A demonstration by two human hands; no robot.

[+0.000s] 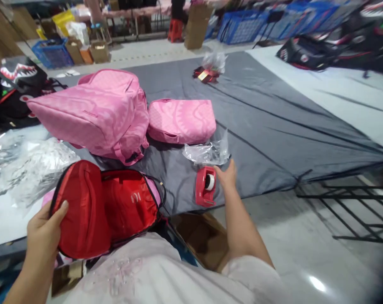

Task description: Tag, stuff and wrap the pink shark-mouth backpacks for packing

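Note:
My left hand (45, 230) grips the rim of an unzipped bag (128, 202) with red lining, fingers behind and thumb on the raised red flap. Pink outer fabric shows at the bag's edges. At the table's front edge my right hand (226, 174) is beside a red tape dispenser (205, 185) holding a white roll. Its thumb is stretched toward the dispenser, apart from the other fingers. Just beyond that hand lies a crumpled clear plastic bag (207, 153); whether the fingertips touch it is unclear. A small dark thing shows at the fingertips, too small to name.
A large pink backpack (99, 109) and a smaller pink bag (183, 121) stand on the grey-covered table (261, 126). Plastic wrappers (39, 164) pile up at left. Black bags (305, 52) lie far right. A black metal rack (352, 207) stands beside the table.

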